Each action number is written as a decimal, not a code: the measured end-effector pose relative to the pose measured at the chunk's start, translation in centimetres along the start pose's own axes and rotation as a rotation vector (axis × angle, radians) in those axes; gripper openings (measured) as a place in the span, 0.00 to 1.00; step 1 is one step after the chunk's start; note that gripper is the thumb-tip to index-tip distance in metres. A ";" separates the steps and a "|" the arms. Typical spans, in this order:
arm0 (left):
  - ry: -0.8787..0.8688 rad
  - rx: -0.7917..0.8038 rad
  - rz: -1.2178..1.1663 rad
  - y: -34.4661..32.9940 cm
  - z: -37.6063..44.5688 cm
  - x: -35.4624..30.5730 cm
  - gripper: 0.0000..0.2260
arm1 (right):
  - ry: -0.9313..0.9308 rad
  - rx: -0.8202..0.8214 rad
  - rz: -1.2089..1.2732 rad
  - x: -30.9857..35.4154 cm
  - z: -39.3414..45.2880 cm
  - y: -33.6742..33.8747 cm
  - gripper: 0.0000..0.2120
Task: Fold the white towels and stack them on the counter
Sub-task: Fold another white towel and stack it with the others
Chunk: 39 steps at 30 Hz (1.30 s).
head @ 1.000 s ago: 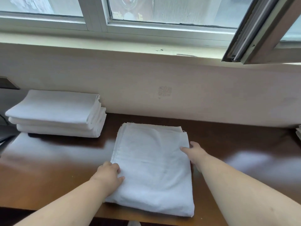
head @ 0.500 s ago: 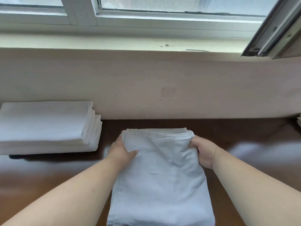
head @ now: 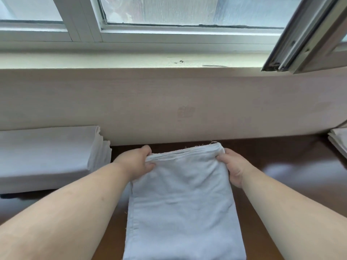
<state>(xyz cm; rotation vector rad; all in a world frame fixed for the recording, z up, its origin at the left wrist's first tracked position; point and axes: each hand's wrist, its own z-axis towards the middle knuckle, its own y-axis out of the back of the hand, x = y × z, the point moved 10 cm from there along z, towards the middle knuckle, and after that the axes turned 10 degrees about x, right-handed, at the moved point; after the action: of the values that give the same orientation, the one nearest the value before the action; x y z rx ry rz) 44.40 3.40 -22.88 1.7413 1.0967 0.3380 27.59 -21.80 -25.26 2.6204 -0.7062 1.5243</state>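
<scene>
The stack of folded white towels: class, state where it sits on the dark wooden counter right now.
In the head view, the stack of folded white towels sits at the far left of the dark wooden counter, against the beige wall, left of the left hand.

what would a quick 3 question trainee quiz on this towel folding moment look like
1. True or false: both hands grip the far end of the towel.
2. Where is the stack of folded towels? A) left of the held towel B) on the windowsill C) under the held towel
3. Fill in: the towels lie on a dark brown ____.

Key
1. True: the left hand and the right hand each pinch a far corner.
2. A, and it sits against the wall.
3. counter
</scene>
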 end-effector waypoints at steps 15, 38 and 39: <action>-0.179 0.031 0.255 -12.2 -6.8 -6.3 0.21 | 0.136 0.190 -1.547 -6.9 -2.9 -5.0 0.22; 0.130 0.254 0.528 -19.4 -17.5 -5.4 0.19 | 0.082 0.437 -2.049 -14.2 -14.0 -1.4 0.17; 0.125 0.245 0.517 -19.3 -17.5 -5.4 0.19 | 0.075 0.437 -2.015 -13.9 -14.1 -1.3 0.17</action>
<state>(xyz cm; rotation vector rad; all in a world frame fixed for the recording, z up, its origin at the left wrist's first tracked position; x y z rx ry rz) 19.97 11.10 -30.01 2.2439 0.7813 0.6591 10.76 -12.05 -29.25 1.6410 1.8271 0.8260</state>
